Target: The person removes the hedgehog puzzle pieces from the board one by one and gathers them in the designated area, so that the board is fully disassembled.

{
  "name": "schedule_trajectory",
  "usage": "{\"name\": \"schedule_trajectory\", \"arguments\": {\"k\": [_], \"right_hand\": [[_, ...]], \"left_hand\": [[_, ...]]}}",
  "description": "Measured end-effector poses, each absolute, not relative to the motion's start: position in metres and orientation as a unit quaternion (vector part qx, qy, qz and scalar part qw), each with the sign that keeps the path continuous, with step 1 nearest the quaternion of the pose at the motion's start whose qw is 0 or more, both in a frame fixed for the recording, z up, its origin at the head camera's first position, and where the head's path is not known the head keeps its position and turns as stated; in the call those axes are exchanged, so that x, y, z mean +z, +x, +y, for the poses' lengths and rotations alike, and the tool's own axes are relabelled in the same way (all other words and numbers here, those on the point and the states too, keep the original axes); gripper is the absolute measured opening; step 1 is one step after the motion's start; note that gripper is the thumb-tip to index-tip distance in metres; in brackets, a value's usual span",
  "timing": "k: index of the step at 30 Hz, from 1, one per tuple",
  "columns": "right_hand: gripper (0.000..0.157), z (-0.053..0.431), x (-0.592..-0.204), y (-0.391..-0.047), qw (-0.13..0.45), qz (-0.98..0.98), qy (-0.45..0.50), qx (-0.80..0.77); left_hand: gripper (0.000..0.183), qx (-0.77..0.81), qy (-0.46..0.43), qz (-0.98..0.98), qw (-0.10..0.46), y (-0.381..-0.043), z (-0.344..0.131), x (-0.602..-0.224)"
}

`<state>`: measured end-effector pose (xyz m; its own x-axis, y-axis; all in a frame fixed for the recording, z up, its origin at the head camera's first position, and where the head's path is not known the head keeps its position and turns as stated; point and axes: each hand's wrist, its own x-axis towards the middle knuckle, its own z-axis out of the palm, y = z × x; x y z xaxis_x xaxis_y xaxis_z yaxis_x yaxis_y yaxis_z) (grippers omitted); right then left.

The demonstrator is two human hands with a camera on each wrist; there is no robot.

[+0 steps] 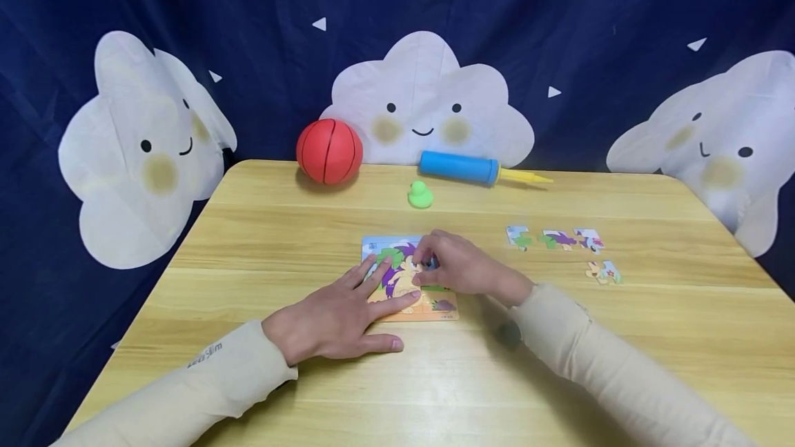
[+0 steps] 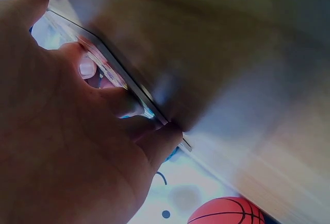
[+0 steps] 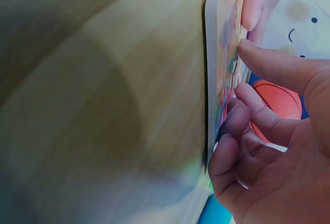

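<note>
A cartoon jigsaw puzzle (image 1: pixel 442 304) in a shallow board lies on the wooden table, showing a purple-haired figure. My left hand (image 1: pixel 335 312) rests on its left and lower part, fingers spread; the thumb reaches past the lower edge. Over the right part, my right hand (image 1: pixel 459 266) pinches at a puzzle piece between thumb and curled forefinger, the piece mostly hidden by the fingers. In the right wrist view, the thumb (image 3: pixel 273 65) touches the puzzle face, and other fingers curl by the board's edge (image 3: pixel 210 74). The left wrist view shows the left hand's fingers (image 2: pixel 160 144) along the board.
Several loose puzzle pieces (image 1: pixel 557 239) lie to the right on the table (image 1: pixel 248 240). Toward the back are a red ball (image 1: pixel 329 152), a green toy duck (image 1: pixel 420 195) and a blue pump (image 1: pixel 458 167) with a yellow nozzle. A dark cloud-patterned curtain (image 1: pixel 273 12) hangs behind.
</note>
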<state>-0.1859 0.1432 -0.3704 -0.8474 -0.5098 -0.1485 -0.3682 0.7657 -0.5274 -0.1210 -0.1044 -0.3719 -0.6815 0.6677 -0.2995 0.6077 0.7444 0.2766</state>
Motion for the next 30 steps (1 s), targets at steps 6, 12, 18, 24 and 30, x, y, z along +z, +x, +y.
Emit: {"name": "schedule_trajectory", "arguments": {"k": [6,12,18,24,30], "right_hand": [[0.028,0.1437,-0.3704,-0.1864,0.148,0.927,-0.23,-0.256],[0.026,0.1445,-0.3706,-0.1863,0.146,0.923,-0.231,-0.272],[0.021,0.1449,-0.3715,-0.186,0.138,0.918,-0.237,-0.287],[0.009,0.1458,-0.3721,-0.1847,0.122,0.91,-0.246,-0.309],[0.008,0.145,-0.3734,-0.1844,0.101,0.908,-0.252,-0.319]], "left_hand": [[0.069,0.085,0.354,0.912,0.188,-0.1204,-0.1051,-0.3713],[0.07,0.087,0.356,0.911,0.188,-0.1202,-0.1055,-0.3696],[0.071,0.085,0.356,0.911,0.189,-0.1204,-0.1055,-0.3691],[0.071,0.08,0.356,0.912,0.189,-0.1203,-0.1053,-0.3695],[0.07,0.076,0.354,0.912,0.19,-0.1206,-0.1052,-0.3708]]}}
